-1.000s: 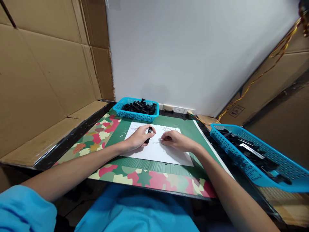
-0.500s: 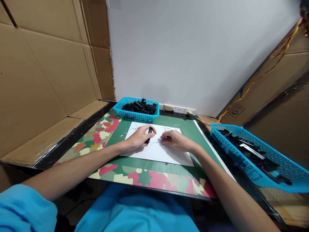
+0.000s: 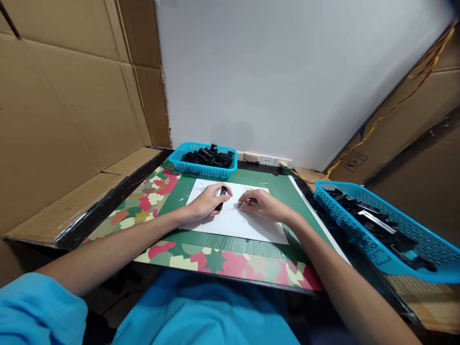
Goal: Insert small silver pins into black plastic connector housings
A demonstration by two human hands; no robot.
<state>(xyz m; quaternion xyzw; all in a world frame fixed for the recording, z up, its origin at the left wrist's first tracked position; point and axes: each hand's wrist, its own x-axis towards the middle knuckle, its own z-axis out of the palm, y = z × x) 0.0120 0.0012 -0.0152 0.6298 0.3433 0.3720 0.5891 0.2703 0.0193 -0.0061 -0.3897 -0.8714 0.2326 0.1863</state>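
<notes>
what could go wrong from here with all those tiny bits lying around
The right hand is close over the white sheet, so it might brush the small scattered bits out of place. The black part held in the left hand could slip and land among them.

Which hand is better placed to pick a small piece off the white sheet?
Probably the right hand: it's near small pieces on the white sheet, though possibly holding something; the left hand grips a black plastic part.
</notes>
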